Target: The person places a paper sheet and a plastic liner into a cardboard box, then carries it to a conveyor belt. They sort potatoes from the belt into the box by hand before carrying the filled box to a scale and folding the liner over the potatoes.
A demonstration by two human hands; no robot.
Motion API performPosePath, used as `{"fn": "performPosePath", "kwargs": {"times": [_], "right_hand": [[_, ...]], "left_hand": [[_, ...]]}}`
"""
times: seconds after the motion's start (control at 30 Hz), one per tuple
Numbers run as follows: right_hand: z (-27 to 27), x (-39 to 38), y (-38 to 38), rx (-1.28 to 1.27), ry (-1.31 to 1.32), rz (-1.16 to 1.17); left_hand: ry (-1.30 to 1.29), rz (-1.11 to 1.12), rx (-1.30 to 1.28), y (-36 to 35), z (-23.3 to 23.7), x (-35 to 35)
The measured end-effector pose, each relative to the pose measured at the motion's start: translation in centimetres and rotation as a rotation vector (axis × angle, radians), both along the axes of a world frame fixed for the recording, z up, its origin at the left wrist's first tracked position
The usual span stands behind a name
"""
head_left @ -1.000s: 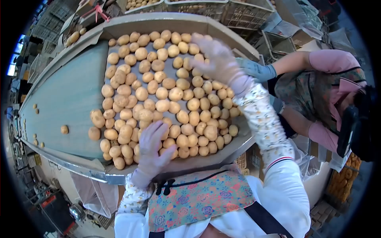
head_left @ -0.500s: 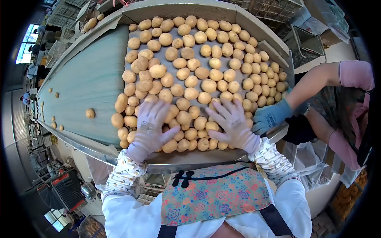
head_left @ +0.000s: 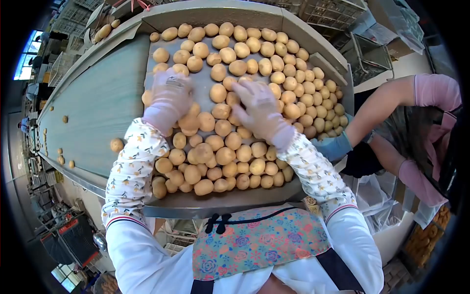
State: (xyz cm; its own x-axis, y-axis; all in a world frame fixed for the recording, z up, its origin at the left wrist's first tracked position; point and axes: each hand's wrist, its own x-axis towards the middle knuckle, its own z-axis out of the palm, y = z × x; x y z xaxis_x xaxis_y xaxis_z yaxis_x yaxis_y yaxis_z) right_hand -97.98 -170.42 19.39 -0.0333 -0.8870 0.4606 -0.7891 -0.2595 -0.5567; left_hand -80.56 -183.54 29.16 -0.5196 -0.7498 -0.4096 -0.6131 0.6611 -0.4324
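Note:
Many potatoes (head_left: 225, 156) lie spread over a grey metal sorting tray (head_left: 203, 82). My left hand (head_left: 171, 94), in a pale thin glove, is over the potatoes at the tray's left side; motion smears its fingers. In the middle, my right hand (head_left: 257, 107), gloved alike, reaches across the potatoes with thumb and fingers apart, fingertips right at a few of them. A dense group of potatoes (head_left: 308, 88) fills the right part, and another lies along the near edge below my hands.
A green conveyor belt (head_left: 93, 117) adjoins the tray on the left, with a single potato (head_left: 116, 145) near its end. At the right, another person's blue-gloved hand (head_left: 335, 145) is by the tray's corner. A raised metal rim (head_left: 215, 18) bounds the far side; crates (head_left: 333, 17) stand behind it.
Both my hands have moved from the near part of the tray toward its far side. Potatoes have shifted, baring more of the tray at left. The other person's gloved hand is now lower.

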Motion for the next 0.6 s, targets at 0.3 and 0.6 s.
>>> {"fn": "performPosePath", "kwargs": {"times": [0.3, 0.6], "right_hand": [[0.0, 2.4, -2.6, 0.203, 0.097, 0.237], [3.2, 1.2, -15.9, 0.721, 0.327, 0.088]], "left_hand": [[-0.176, -0.11, -0.036, -0.4, -2.7, 1.4], [0.083, -0.231, -0.017, -2.2, -1.5, 4.2]]}}
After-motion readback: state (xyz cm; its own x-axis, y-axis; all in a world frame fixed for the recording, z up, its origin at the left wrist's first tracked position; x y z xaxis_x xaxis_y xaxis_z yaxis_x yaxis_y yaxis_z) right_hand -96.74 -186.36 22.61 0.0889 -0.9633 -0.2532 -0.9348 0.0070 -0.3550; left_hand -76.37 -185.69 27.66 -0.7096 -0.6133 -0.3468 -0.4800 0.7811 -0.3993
